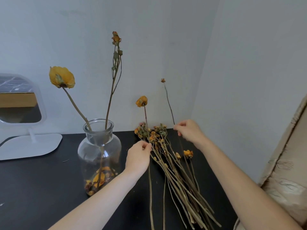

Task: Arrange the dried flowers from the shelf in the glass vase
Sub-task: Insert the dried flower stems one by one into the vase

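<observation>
So the dried flowers: most of them lie in a loose bundle of long brownish-green stems (pixel 174 176) on the black tabletop (pixel 41 188), just right of the clear, round-shouldered glass vase (pixel 99 146). My left hand (pixel 137 157) pinches a stem with a crumpled yellow bloom (pixel 141 101), fingertips closed on it right among the bundle's heads. My right hand (pixel 189 131) pinches a much thinner stem with a tiny orange bud (pixel 163 80). Both stems stand upright.

What worries me is that this stuff looks brittle. The left stem rises through the tangled heads, so lifting it could snag a neighbour and snap a head off, or drag the bundle along. The thin one could just break at my pinch. And my left forearm is close to the vase, so a careless swing could knock it.

Count: one vase, with two stems in it, a big yellow flower (pixel 61 77) and a tall budded spray (pixel 116 38). There are two more in my hands, one each. The bundle overlaps too much to count. One white-framed mirror (pixel 21 100) sits far left.
</observation>
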The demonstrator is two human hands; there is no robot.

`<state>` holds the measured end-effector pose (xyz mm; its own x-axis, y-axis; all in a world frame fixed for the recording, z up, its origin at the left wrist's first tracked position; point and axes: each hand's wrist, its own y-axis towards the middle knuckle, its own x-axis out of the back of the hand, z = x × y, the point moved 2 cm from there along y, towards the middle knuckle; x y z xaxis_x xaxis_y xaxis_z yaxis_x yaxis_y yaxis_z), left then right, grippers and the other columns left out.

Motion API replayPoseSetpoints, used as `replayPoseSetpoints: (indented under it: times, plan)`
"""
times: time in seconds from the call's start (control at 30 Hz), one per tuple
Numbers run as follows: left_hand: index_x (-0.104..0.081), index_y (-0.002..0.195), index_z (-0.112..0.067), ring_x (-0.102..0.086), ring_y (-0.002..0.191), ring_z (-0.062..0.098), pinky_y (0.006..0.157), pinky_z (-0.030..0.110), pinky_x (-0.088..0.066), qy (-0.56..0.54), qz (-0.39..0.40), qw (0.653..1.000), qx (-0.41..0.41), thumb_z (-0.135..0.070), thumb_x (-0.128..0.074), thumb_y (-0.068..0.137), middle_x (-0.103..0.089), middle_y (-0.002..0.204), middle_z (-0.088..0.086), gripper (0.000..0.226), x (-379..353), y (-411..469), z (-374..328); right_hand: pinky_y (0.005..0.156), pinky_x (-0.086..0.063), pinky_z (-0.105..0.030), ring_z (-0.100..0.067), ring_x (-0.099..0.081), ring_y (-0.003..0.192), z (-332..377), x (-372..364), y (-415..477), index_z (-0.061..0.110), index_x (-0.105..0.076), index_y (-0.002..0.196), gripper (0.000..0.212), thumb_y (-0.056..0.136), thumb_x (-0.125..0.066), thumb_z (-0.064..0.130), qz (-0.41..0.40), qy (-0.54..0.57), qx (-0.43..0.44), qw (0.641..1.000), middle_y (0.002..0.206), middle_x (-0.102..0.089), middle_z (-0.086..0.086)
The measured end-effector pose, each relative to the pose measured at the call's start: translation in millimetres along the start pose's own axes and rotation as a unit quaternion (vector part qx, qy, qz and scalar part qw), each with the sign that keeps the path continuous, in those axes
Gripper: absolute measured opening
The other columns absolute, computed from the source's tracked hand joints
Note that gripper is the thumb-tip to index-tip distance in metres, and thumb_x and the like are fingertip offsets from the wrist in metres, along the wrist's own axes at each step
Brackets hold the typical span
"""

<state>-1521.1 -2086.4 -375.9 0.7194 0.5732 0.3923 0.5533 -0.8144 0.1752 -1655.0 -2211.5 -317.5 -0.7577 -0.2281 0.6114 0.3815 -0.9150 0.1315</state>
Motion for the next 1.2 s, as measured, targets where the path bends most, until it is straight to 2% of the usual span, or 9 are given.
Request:
replayPoseSetpoints:
  times: [0.13,0.2,0.3,0.43,0.53,0.63,0.83,0.97,1.2]
  plan:
    - [-0.058,0.080,-0.021,-0.041,0.050,0.004,0.050,0.018,-0.031,-0.023,0.009,0.998,-0.054,-0.027,-0.047,0.095,-0.050,0.060,-0.008,0.019,11.4,-6.3,-21.6,0.054,-0.033,-0.020,-0.008,-0.044,0.055,25.5,18.1,-0.6,0.008,-0.065,0.090,0.016,0.091,-0.054,0.020,-0.035,0.062,0.022,0.997,0.062,-0.051,0.001]
    - [-0.057,0.078,-0.021,-0.039,0.048,0.004,0.051,0.019,-0.031,-0.037,0.023,0.995,-0.085,-0.025,-0.046,0.095,-0.047,0.057,-0.008,0.021,17.3,-11.8,-33.7,0.048,-0.033,-0.018,-0.009,-0.039,0.050,36.6,24.7,-2.8,0.005,-0.065,0.089,0.018,0.090,-0.054,0.019,-0.039,0.107,0.025,0.993,0.062,-0.048,-0.001]
    - [-0.056,0.076,-0.023,-0.036,0.046,0.005,0.053,0.021,-0.032,-0.055,0.051,0.988,-0.133,-0.023,-0.045,0.096,-0.042,0.052,-0.008,0.022,27.7,-24.2,-51.9,0.037,-0.028,-0.014,-0.007,-0.034,0.043,49.7,27.1,-10.1,0.010,-0.063,0.082,0.014,0.090,-0.054,0.017,-0.028,0.166,0.029,0.985,0.060,-0.047,0.000]
    - [-0.054,0.075,-0.024,-0.036,0.045,0.001,0.049,0.012,-0.032,-0.046,0.039,0.979,-0.192,-0.023,-0.043,0.096,-0.039,0.049,-0.009,0.024,56.4,-41.7,-72.8,0.036,-0.027,-0.014,-0.005,-0.034,0.041,63.3,21.7,-18.7,0.011,-0.065,0.086,0.012,0.090,-0.055,0.016,-0.016,0.188,0.039,0.981,0.060,-0.047,0.000]
    - [-0.055,0.079,-0.021,-0.038,0.047,-0.001,0.048,0.012,-0.033,-0.049,0.001,0.974,-0.219,-0.024,-0.041,0.096,-0.041,0.052,-0.009,0.023,91.8,-48.6,-86.2,0.036,-0.027,-0.014,-0.004,-0.034,0.038,74.7,16.0,-24.3,0.010,-0.065,0.088,0.012,0.090,-0.055,0.016,-0.008,0.205,0.048,0.978,0.059,-0.048,0.001]
    - [-0.056,0.081,-0.021,-0.040,0.046,-0.002,0.045,0.009,-0.033,-0.061,-0.077,0.970,-0.224,-0.025,-0.040,0.096,-0.043,0.050,-0.013,0.023,135.4,-48.4,-95.2,0.034,-0.027,-0.014,-0.002,-0.033,0.033,88.7,9.9,-29.8,0.011,-0.063,0.084,0.010,0.090,-0.055,0.015,-0.010,0.248,0.054,0.967,0.059,-0.047,0.000]
    - [-0.054,0.075,-0.027,-0.032,0.036,0.001,0.036,0.009,-0.024,-0.161,-0.187,0.944,-0.221,-0.023,-0.039,0.099,-0.041,0.056,-0.007,0.028,208.8,-39.9,-119.0,0.031,-0.025,-0.014,-0.002,-0.032,0.031,116.3,-1.2,-39.6,0.010,-0.061,0.079,0.013,0.090,-0.054,0.012,-0.019,0.322,0.073,0.944,0.058,-0.047,0.000]
    - [-0.053,0.076,-0.023,-0.033,0.033,0.001,0.033,0.009,-0.026,-0.192,-0.215,0.929,-0.234,-0.019,-0.038,0.099,-0.040,0.060,0.000,0.028,230.5,-34.5,-135.2,0.032,-0.025,-0.014,-0.003,-0.033,0.032,125.8,-9.0,-42.8,0.010,-0.061,0.079,0.013,0.090,-0.054,0.012,-0.015,0.327,0.079,0.942,0.056,-0.048,0.000]
    - [-0.054,0.077,-0.027,-0.028,0.037,0.004,0.035,0.012,-0.022,-0.183,-0.244,0.921,-0.243,-0.024,-0.038,0.099,-0.043,0.060,-0.004,0.027,248.8,-23.9,-152.6,0.032,-0.026,-0.014,-0.002,-0.034,0.033,131.0,-12.1,-40.1,0.011,-0.062,0.079,0.014,0.091,-0.054,0.013,-0.018,0.319,0.091,0.943,0.057,-0.048,0.000]
